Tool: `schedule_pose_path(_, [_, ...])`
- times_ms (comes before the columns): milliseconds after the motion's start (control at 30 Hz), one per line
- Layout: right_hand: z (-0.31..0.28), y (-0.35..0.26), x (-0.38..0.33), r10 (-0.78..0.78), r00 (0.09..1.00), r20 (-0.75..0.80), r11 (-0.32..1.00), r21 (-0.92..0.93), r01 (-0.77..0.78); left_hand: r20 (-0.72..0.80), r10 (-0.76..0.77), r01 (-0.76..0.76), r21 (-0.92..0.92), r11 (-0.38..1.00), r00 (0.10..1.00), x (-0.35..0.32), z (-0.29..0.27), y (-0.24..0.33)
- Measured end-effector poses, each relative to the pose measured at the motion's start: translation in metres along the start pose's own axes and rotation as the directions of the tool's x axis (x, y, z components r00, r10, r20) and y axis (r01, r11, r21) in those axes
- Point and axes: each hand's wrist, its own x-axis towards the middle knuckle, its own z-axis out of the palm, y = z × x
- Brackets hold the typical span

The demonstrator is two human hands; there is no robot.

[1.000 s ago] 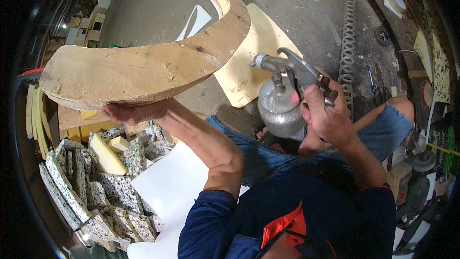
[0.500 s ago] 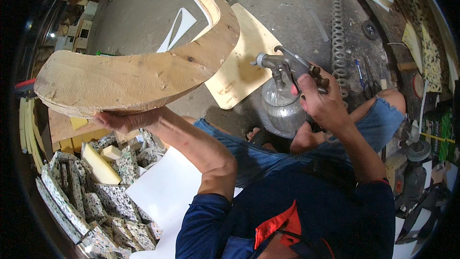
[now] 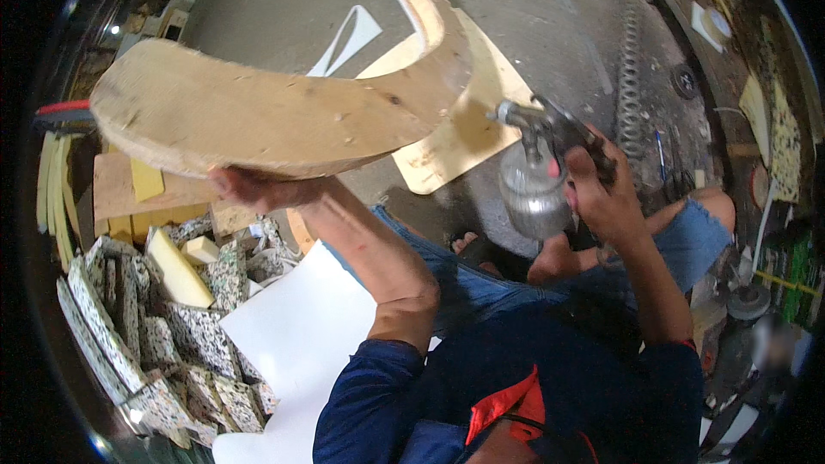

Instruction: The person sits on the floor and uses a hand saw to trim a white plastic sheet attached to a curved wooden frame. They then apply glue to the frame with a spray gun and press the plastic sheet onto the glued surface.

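Observation:
A curved wooden piece, thick and boomerang-shaped with rough tan faces, is held up at the left. My left hand grips its lower edge from beneath, the fingers mostly hidden behind the wood. In my right hand is a spray gun with a metal cup hanging under it. The fingers wrap round its handle, and its nozzle points left toward the wooden piece, some way apart from it. A pale plywood sheet lies on the floor behind them.
Speckled foam offcuts are heaped at the lower left, beside a white sheet. A white cut-out frame lies on the floor farther off. At the right run a coiled air hose, a blue pen and a tape roll.
The wooden piece and my left hand have shifted right and a little up in view. The spray gun has also moved right, and the surroundings have shifted slightly as the view turned.

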Motion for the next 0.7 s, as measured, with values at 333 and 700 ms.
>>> schedule_pose_path(333, [0.005, -0.058, -0.039, -0.076, 0.979, 0.189, 0.991, 0.126, 0.053, -0.059, -0.578, 0.479, -0.494, 0.725, 0.814, -0.005, 0.021, 0.026])
schedule_pose_path(700, [-0.001, -0.030, -0.032, 0.031, 0.994, 0.109, 0.999, 0.006, -0.032, -0.040, -0.591, 0.535, -0.379, 0.755, 0.806, -0.004, -0.003, 0.013])
